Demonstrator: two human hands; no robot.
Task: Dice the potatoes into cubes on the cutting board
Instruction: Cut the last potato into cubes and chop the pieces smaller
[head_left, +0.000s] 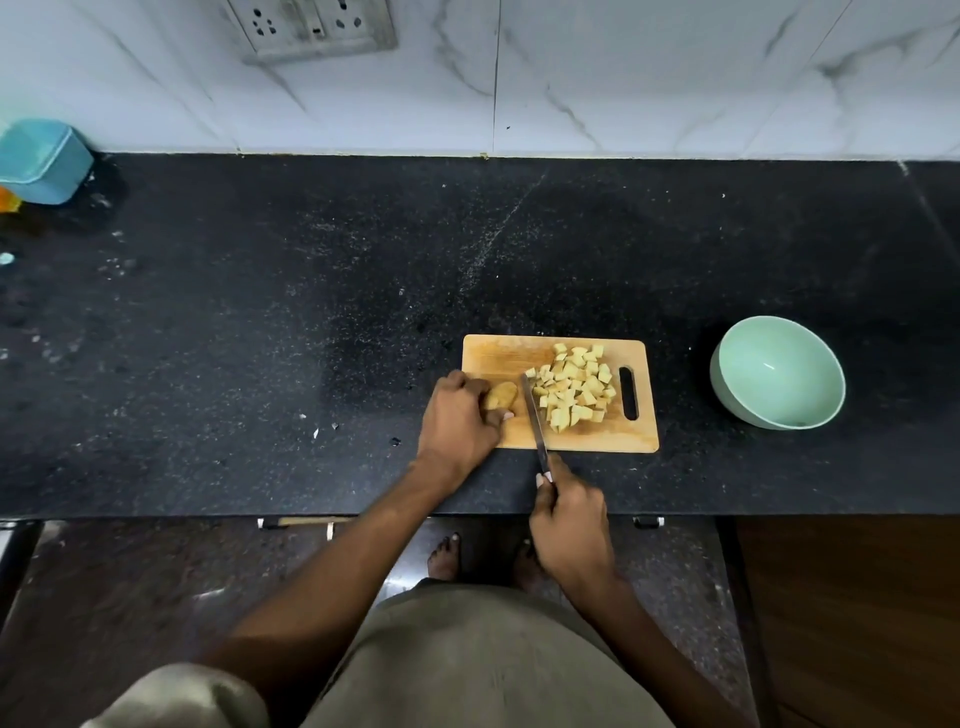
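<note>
Potato cubes (574, 388) heaped on cutting board (498, 353); bowl (777, 372) apart.

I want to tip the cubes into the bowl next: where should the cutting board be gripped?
By the handle slot at the cutting board's right end, coming from the right, the bowl side: it's a through cutout, and the cubes and both hands sit left of it.

From my remote seat I see a black speckled granite countertop (260, 322) running the width of the view; behind it, at twelve o'clock, a white marble-veined wall (675, 78) with a switch and socket plate (311, 26) toward eleven; below the counter edge a dark speckled floor (130, 597); at four o'clock a brown wooden cabinet front (857, 623); light is soft and even.
</note>
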